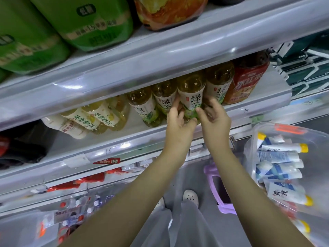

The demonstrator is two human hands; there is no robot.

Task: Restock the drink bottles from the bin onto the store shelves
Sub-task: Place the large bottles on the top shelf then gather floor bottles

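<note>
Both hands on one green tea bottle [191, 97] right now. It stands upright at the front of the middle shelf [124, 139]. My left hand [178, 120] curls round its lower left side, thumb in front. My right hand [213, 118] wraps the right side, thumb pressed on the label, fingers reaching behind.

It's in a row of the same tea: two bottles [142, 106] to its left and one [219, 82] tight against its right, so my fingers squeeze into the gaps. A red tea bottle [247, 82] ends the row on the right. Further left, pale-label bottles [89, 116] lean tilted against each other.

The shelf above hangs low over the bottle tops; on it sit big green packs [89, 24] and an orange pack [169, 11].

At my right, a clear bin [284, 125] holds white-and-blue tubes [281, 157] with yellow caps, piled lying down. Between the bin and my legs, a purple frame [220, 189] on the floor. Below the shelf, a red price tag [106, 160] on the rail.
</note>
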